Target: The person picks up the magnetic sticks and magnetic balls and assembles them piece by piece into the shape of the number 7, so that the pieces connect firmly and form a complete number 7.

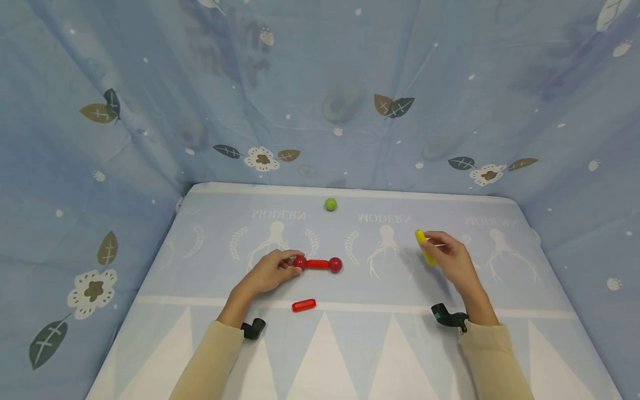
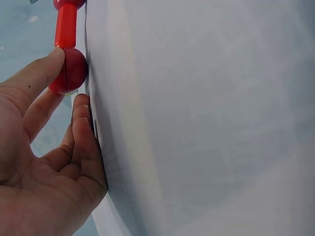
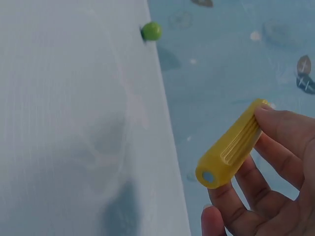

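A red rod with a red ball at each end [image 1: 318, 264] lies mid-table. My left hand [image 1: 272, 270] rests beside it, thumb and fingers touching the left red ball [image 2: 69, 71]; the rod [image 2: 65, 25] runs away from it. My right hand [image 1: 447, 256] is raised slightly at the right and holds a yellow ribbed stick [image 1: 424, 245] between thumb and fingers; the right wrist view shows the yellow stick [image 3: 231, 147] with a blue dot at its end. A loose red stick [image 1: 304, 305] lies nearer me. A green ball [image 1: 330, 204] sits at the far edge, the same green ball [image 3: 151, 31] small in the right wrist view.
The table is covered with a pale blue printed cloth [image 1: 350, 344]. Blue fabric with leaves and flowers [image 1: 320, 100] hangs as walls behind and on both sides. Black wrist-camera mounts [image 1: 450, 316] sit at my cuffs.
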`<state>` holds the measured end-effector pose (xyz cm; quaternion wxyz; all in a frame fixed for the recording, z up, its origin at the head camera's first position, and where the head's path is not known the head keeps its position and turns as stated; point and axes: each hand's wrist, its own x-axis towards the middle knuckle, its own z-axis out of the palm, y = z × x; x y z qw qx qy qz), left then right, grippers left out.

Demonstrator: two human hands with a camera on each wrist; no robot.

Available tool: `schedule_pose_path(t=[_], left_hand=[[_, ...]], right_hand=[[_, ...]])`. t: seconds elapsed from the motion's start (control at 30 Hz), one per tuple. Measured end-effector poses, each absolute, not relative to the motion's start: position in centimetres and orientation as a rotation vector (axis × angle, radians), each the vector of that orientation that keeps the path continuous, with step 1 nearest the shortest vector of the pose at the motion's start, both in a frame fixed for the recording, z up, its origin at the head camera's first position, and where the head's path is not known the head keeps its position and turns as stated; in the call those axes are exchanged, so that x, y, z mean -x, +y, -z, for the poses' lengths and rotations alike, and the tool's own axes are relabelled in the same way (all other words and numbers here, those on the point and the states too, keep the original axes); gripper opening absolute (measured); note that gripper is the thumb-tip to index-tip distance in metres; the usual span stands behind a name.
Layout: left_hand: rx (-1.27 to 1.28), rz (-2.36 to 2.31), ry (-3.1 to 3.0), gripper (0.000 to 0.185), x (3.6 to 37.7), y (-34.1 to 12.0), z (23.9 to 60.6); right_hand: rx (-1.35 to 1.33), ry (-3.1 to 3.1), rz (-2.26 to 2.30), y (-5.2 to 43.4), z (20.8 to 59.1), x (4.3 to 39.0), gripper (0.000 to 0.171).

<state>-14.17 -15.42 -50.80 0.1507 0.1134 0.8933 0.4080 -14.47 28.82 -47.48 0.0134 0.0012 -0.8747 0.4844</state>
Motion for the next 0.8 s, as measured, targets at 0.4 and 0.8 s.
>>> schedule_pose_path(t=[0.4,0.8], left_hand=[[-0.328,-1.163,2.57,0.041,14.1,-15.4,50.8],[-0.325,-1.171,2.568,0.039,14.1,-15.3,50.7]], right_hand=[[-0.076,-2.606,-1.766,24.9,46.5,13.0,0.039],[-0.163,-2.467,-2.159,21.2,47.6,11.9,0.036]])
